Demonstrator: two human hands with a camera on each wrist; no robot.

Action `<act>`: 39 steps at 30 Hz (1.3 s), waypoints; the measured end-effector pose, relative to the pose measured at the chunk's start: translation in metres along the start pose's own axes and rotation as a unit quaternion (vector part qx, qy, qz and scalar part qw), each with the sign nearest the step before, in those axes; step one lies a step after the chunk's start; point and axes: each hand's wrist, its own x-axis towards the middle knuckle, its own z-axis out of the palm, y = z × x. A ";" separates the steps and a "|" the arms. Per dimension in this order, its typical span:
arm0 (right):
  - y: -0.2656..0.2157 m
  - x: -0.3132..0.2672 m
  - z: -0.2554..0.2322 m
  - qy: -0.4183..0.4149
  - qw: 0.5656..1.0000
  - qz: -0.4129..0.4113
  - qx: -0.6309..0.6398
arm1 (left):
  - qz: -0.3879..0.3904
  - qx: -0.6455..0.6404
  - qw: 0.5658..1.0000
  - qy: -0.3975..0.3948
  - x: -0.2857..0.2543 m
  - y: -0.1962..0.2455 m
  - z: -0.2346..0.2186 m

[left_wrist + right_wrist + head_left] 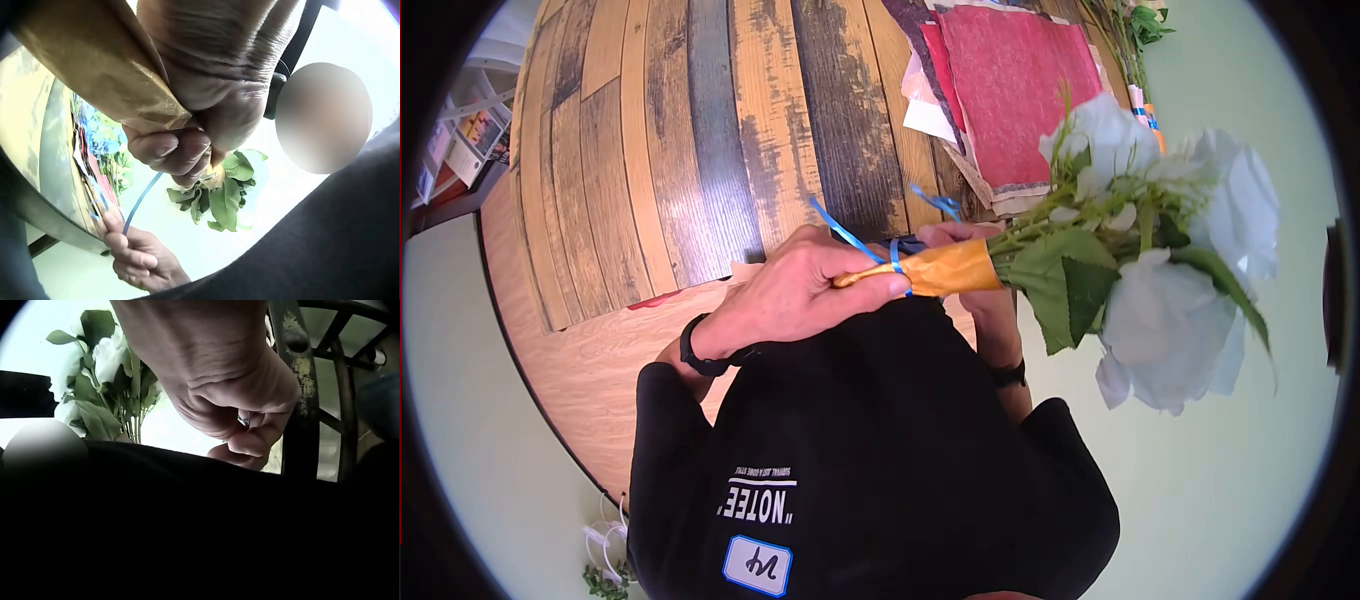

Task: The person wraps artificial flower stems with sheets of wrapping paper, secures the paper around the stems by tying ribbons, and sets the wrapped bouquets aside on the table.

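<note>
A bouquet of white roses [1165,320] with green leaves points right, its stems wrapped in orange paper [955,268]. A thin blue ribbon [894,254] circles the narrow end of the wrap. My left hand [790,290] grips that end, thumb over the paper beside the ribbon. Behind the wrap, my right hand [950,234] is partly hidden. The left wrist view shows the right hand [147,259] pinching a length of the ribbon [140,200] stretched from the left hand. Curled fingers [250,444] of the right hand show in its own wrist view.
A wooden plank table [730,130] lies ahead. On its right side is a stack of red wrapping sheets [1025,95], with white paper [930,118] at its edge. Beyond lie more stems [1125,50] with wrapped ends. A dark slatted chair frame [300,394] shows in the right wrist view.
</note>
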 end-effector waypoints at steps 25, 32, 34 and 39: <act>-0.051 -0.054 -0.052 0.281 0.843 -0.247 -0.386 | -0.079 -0.109 0.986 0.099 0.007 -0.003 -0.019; -0.074 0.007 0.012 -0.007 0.864 -0.422 -0.276 | -0.085 -0.109 0.989 0.061 0.008 0.001 -0.008; -0.082 0.027 0.031 -0.051 0.880 -0.445 -0.161 | -0.081 -0.099 0.990 0.050 0.007 0.007 -0.004; -0.078 0.039 0.040 -0.127 0.894 -0.423 0.077 | -0.117 -0.126 0.985 0.008 0.001 0.015 -0.001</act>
